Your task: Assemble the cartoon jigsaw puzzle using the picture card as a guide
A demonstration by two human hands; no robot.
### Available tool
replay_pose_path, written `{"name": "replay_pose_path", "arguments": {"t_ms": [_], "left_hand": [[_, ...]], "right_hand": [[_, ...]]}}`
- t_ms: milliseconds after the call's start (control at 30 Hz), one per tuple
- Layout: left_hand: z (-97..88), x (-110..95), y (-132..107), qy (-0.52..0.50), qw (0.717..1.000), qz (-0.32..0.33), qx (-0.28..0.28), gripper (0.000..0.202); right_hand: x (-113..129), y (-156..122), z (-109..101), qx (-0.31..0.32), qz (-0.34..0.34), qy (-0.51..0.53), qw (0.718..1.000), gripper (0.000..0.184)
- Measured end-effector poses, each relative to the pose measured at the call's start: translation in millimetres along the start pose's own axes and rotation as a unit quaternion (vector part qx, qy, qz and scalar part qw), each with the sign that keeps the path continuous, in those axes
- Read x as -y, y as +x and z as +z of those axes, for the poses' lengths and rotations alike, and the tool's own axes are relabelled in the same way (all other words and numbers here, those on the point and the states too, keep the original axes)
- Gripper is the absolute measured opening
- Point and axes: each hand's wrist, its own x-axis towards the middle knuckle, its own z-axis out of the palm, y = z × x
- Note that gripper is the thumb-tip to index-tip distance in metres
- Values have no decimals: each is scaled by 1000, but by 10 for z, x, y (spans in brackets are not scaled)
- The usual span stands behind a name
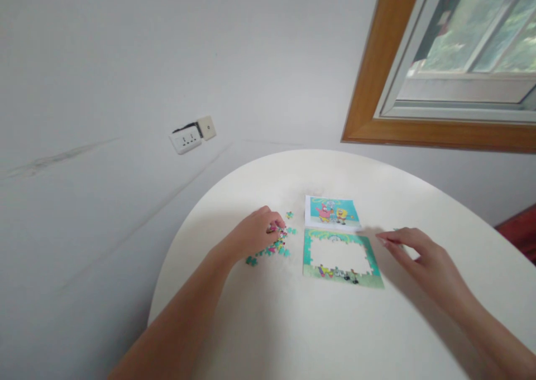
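Observation:
A pile of small jigsaw puzzle pieces [281,247], teal, pink and yellow, lies on the round white table. My left hand [255,234] reaches into it from the left, fingers curled down and closed around a puzzle piece. To the right of the pile lies a teal puzzle frame [343,281], its edge assembled in one band around a bare white middle. Directly above it is a printed picture card [333,212] with a pink and a yellow cartoon figure. Beyond the frame's right side, my right hand [422,257] holds thumb and forefinger pinched together; whatever is between them is too small to make out.
One loose piece [289,215] sits apart above the pile. A teal sliver [396,229] shows behind my right hand. The white table [301,335] meets a wall with a power socket [186,139]; a wood-framed window [439,131] is at upper right.

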Motion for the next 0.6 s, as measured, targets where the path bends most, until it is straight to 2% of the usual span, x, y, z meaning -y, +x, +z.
{"name": "replay_pose_path", "arguments": {"t_ms": [300,367,467,533,600], "left_hand": [[-92,11,-14,-36,997,7,74,20],[-51,-16,13,-35,999,6,37,17],[68,-51,58,0,997,27,-70,17],[152,-62,72,29,994,56,-91,20],[215,-65,73,44,993,65,-83,22]], "right_hand": [[5,-7,1,1,-1,3,1000,25],[2,-8,2,4,4,4,1000,25],[8,-10,4,11,18,10,1000,26],[16,-12,4,13,24,13,1000,26],[20,-11,3,11,18,11,1000,26]]}}
